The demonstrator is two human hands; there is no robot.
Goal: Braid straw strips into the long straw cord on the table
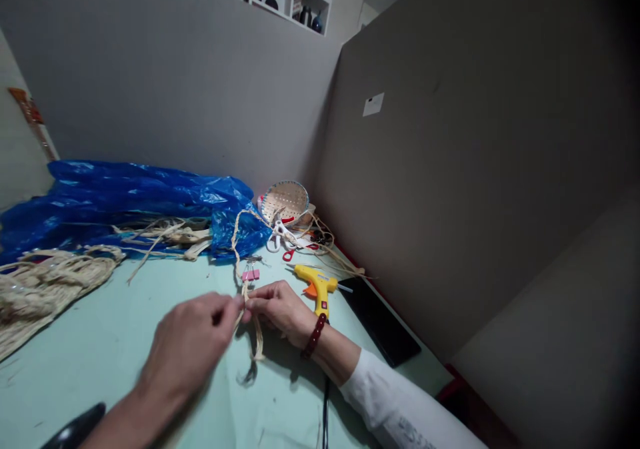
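Note:
Both my hands meet over a pale green table, pinching a braided straw cord. My left hand grips the cord between thumb and fingers. My right hand, with a dark red bead bracelet at the wrist, pinches the same cord from the other side. The cord runs up from my fingers to a pink binder clip and loops on toward the blue bag. Its loose end trails down below my hands.
A yellow glue gun lies just right of my right hand, beside a black phone. Behind are scissors, a small woven basket, a blue plastic bag and a heap of straw fibre. Grey partition walls close the back and right.

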